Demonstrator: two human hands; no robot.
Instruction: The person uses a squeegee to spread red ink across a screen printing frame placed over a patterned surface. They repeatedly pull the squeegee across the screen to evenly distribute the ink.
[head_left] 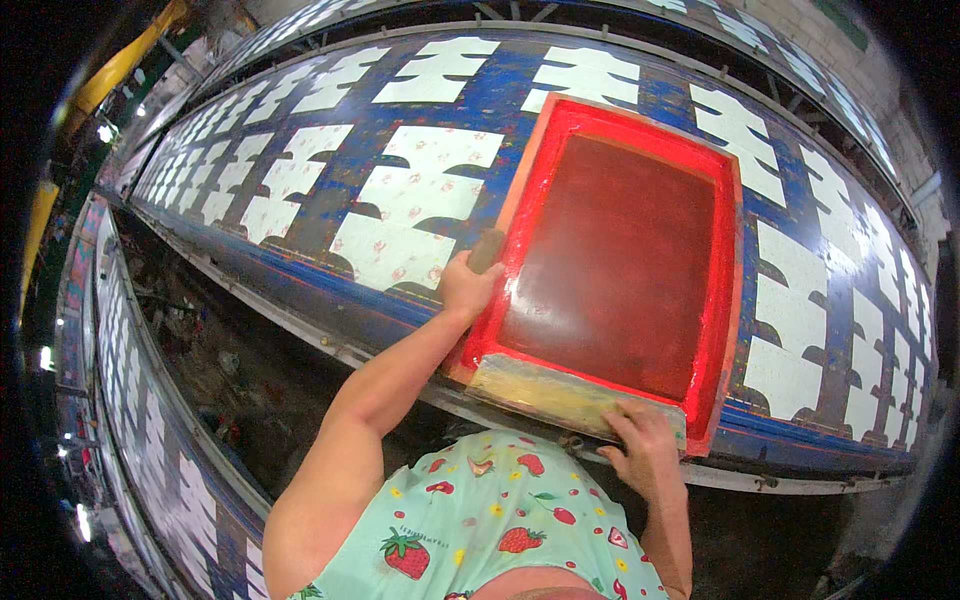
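Note:
A large red screen printing frame [727, 290] with a dark red mesh [610, 270] lies slantwise over the long table in front of me. My left hand [470, 288] is closed around a brown handle [487, 251] on the left side of the frame. At the near end is a worn yellow-grey edge [540, 388]. Over that edge curl the fingers of my right hand [645, 440], with the thumb below it. Left of the frame lie white cut fabric pieces [420, 200] with small reddish prints. What lies under the frame is hidden.
The blue-stained print table [345, 270] curves away to both sides. Plain white pieces [785, 330] lie to the right, and more [437, 70] along the far side. A metal rail [310, 335] follows the near edge. Another table [140, 400] with white pieces stands at the left.

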